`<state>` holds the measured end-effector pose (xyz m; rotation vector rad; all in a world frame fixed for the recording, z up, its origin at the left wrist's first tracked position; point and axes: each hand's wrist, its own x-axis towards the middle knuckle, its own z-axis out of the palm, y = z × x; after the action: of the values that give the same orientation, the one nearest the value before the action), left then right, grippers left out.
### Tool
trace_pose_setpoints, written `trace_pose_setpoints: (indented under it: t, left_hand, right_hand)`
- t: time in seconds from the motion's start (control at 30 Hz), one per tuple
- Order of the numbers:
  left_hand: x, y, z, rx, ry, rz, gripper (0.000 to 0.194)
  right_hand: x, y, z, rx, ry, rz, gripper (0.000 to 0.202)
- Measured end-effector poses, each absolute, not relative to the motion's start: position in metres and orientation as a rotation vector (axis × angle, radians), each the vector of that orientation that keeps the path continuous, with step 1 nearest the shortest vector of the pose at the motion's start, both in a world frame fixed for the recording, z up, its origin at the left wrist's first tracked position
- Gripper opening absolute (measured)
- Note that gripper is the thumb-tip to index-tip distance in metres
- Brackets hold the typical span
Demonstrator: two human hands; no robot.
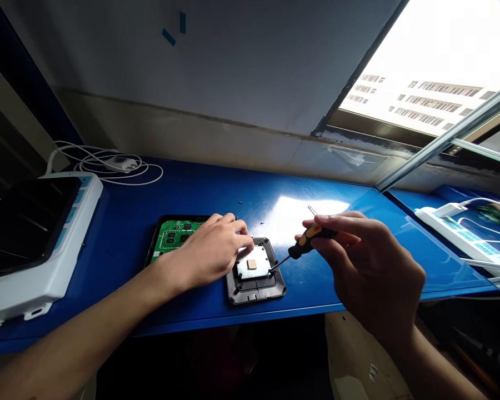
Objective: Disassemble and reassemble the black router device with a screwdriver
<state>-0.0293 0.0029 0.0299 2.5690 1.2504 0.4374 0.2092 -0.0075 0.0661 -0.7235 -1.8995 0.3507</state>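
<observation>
My right hand (366, 266) grips a screwdriver (306, 241) with a black and yellow handle. Its thin shaft slants down to the right side of a silver metal plate (245, 269), where the tip meets a corner post. Two thin prongs (312, 210), perhaps tweezers, stick up beyond the same hand's fingers. The plate, with a small tan square pad (251, 265) on it, lies in a black plastic cover (258, 297). My left hand (214, 250) is closed, its fingers curled over the cover's upper left edge. Under that wrist, a green circuit board (170, 236) sits in a black housing.
Small dark screws (262, 223) lie on the blue tabletop (191, 191) behind the cover. A phone (29, 222) rests on a white power strip (77, 222) at left, near a coiled white cable (150, 178). Another power strip (469, 236) stands right, beyond a metal frame (420, 158).
</observation>
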Motion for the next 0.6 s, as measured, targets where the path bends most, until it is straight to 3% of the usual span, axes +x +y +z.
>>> trace_pose_setpoints:
  t: [0.27,0.6]
  left_hand:
    - [-0.034,0.006,0.029,2.586,1.258,0.525,0.036]
    - [-0.082,-0.015,0.036,2.515,1.46,0.919,0.036]
  right_hand:
    - [0.215,-0.008,0.067,-0.741,-2.025,0.219,0.037]
    - [0.229,0.003,0.074,-0.851,-1.995,0.164,0.037]
